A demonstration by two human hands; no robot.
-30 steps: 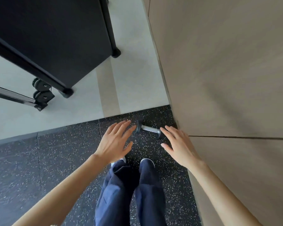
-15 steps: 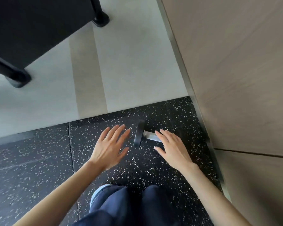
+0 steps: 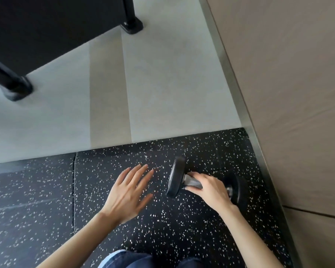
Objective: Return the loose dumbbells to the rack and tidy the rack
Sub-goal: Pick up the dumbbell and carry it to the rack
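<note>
The wall (image 3: 288,93) fills the right of the frame. Low and right of centre, on the speckled mat (image 3: 37,209) near the wall's foot, lies the dumbbell (image 3: 175,176). The right hand (image 3: 211,190) wraps its handle; the left hand (image 3: 128,194) hovers beside it, fingers spread, holding nothing. I'd centre that grip, firm it, then lift straight up.

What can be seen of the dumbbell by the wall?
A small dumbbell: two round black heads, rubber-looking, joined by a knurled silvery handle. It lies level on the speckled black rubber floor, close to the wall. The right hand grips the handle from above, fingers curled over it, hiding part of it; nothing else touches it.
</note>
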